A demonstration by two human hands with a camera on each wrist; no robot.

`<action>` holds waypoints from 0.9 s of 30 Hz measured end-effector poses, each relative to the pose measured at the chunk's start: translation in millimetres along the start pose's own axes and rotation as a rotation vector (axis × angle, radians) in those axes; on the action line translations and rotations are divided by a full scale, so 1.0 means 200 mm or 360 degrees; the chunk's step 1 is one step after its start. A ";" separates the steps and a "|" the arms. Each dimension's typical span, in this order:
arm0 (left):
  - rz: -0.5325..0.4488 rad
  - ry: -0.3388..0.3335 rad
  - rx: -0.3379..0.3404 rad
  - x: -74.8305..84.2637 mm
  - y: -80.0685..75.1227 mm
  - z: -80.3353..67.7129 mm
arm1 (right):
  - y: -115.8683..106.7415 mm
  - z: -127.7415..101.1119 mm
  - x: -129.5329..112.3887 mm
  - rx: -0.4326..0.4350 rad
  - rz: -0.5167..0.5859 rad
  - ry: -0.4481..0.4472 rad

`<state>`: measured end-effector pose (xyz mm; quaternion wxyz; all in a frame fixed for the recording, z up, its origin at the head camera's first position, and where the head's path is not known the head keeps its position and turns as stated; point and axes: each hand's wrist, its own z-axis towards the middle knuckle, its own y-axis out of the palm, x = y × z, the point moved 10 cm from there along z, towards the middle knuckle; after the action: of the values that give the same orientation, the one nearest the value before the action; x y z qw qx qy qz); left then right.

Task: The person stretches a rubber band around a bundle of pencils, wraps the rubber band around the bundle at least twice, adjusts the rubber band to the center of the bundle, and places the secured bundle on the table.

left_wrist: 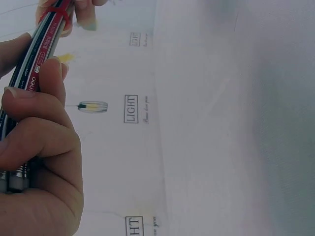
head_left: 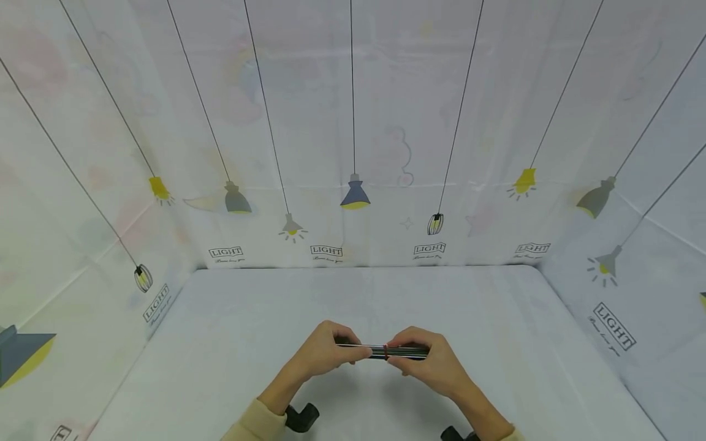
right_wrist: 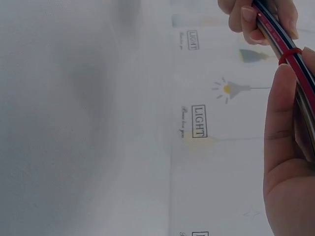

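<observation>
A bundle of pencils (head_left: 377,352) in dark and red stripes is held level above the table, with a red elastic band (right_wrist: 290,53) looped around it. My left hand (head_left: 328,350) grips one end of the bundle, fingers curled round it. In the left wrist view, the metal-capped ends of the pencils (left_wrist: 42,54) show below those fingers, and white lettering runs along a red barrel. Pinching the other end between thumb and fingers is my right hand (head_left: 432,358), its thumb tip right beside the band. Part of the bundle is hidden behind both hands.
Under the hands lies a white-covered table (head_left: 353,300). A white curtain (head_left: 397,122) printed with hanging lamps stands behind it and along both sides. Black wrist-worn devices (head_left: 302,418) show beneath the forearms.
</observation>
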<state>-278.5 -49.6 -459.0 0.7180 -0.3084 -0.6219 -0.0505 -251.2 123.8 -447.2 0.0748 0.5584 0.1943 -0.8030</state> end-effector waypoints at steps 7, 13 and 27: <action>-0.0001 -0.0010 0.0001 -0.01 0.00 0.00 | -0.03 0.00 0.01 0.0023 -0.0057 0.0004; 0.0022 0.0038 0.0002 -0.02 0.00 0.01 | -0.05 0.00 0.02 0.0060 -0.0156 0.0060; 0.0108 0.0062 0.0107 -0.05 -0.05 -0.01 | -0.11 0.01 0.06 0.0114 -0.0280 0.0185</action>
<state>-282.7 -61.7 -463.7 0.7411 -0.3040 -0.5985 -0.0113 -264.1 144.1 -453.8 -0.0275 0.5872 0.2178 -0.7791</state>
